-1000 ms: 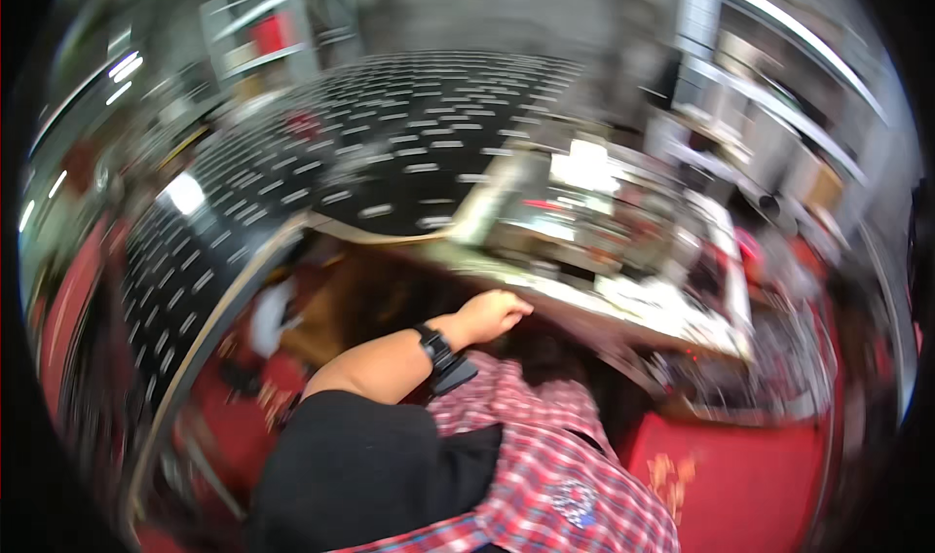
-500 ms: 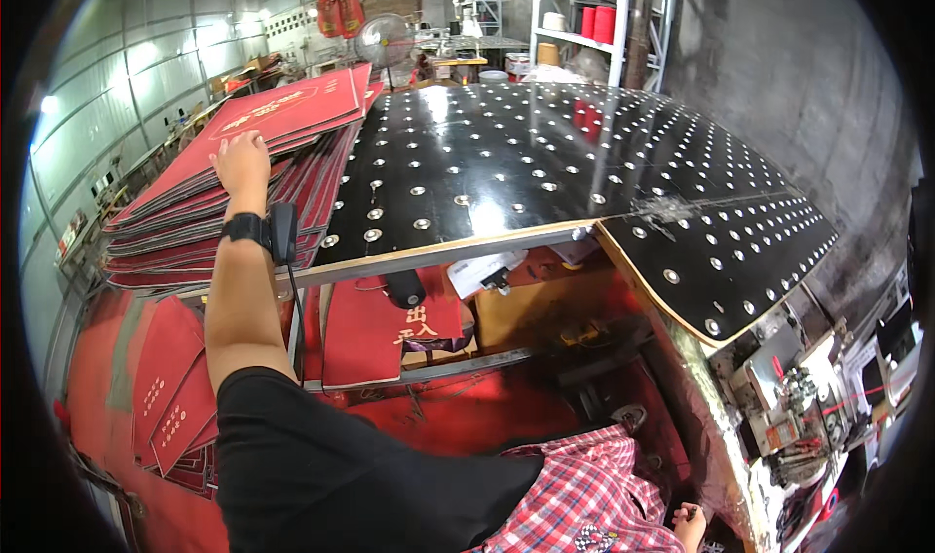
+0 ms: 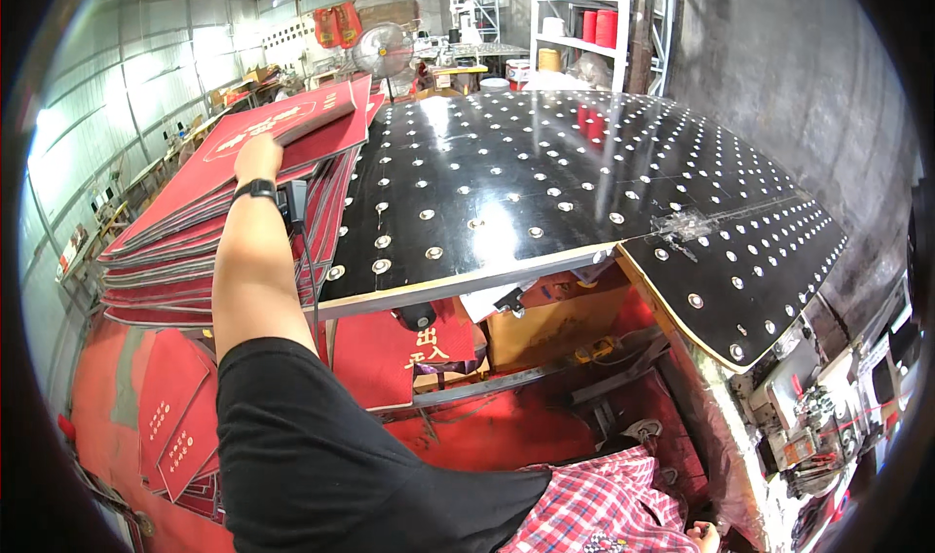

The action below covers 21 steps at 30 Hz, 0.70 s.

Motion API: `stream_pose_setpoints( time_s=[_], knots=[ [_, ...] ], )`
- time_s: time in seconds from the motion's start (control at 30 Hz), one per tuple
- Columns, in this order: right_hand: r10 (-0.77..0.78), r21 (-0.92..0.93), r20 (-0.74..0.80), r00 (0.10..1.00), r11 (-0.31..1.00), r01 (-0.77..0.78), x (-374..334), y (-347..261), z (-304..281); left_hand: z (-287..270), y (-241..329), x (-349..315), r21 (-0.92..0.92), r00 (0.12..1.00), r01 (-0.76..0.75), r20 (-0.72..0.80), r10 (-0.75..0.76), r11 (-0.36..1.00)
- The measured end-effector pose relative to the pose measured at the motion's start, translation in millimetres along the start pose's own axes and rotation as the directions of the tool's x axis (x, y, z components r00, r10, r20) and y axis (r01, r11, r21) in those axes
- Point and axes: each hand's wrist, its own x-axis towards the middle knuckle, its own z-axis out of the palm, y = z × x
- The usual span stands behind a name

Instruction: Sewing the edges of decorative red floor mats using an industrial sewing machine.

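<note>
A tall stack of red floor mats [image 3: 156, 271] with grey edges and gold lettering rises at the left, on the corner of a black studded table. My left hand [image 3: 259, 158] is closed on the near right edge of the top red mat [image 3: 234, 142], whose edge is bent up off the mats beneath. A dark watch [image 3: 257, 189] and a small box with a cable are on that wrist. Low at the right, beside the checked red cloth [image 3: 594, 499], only part of my right hand [image 3: 703, 535] shows. Its fingers are curled; what they hold, if anything, is hidden.
The black table [image 3: 467, 178] carries rows of metal studs. Under it lie another red mat [image 3: 375, 363] and a cardboard box [image 3: 545, 329]. More red mats [image 3: 180, 426] lie lower left. A sewing machine [image 3: 804, 426] stands right; a fan [image 3: 384, 52] and white shelving [image 3: 579, 42] stand behind.
My left hand has shifted slightly right and closed on the top mat, whose right side now bends upward. The view has shifted a little; my right hand stays low at the right.
</note>
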Motion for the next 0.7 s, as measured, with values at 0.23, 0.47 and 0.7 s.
stream_pose_setpoints(
  time_s=[0.23,0.47,0.7],
  knots=[
    [0.164,0.217,-0.030,0.986,0.964,-0.154,-18.4,39.4,6.3,11.8,-11.3,15.7,-0.292,0.927,0.293,-0.148,-0.346,0.911],
    [0.252,0.525,-0.042,0.967,0.829,-0.193,-20.1,51.2,4.3,-22.3,85.3,-5.1,-0.317,0.753,0.034,-0.615,-0.233,0.948],
    [0.204,0.197,-0.115,0.972,0.964,-0.179,2.8,10.5,-20.8,-43.4,254.9,-135.7,-0.457,0.606,-0.734,-0.776,0.178,0.503]
  ],
)
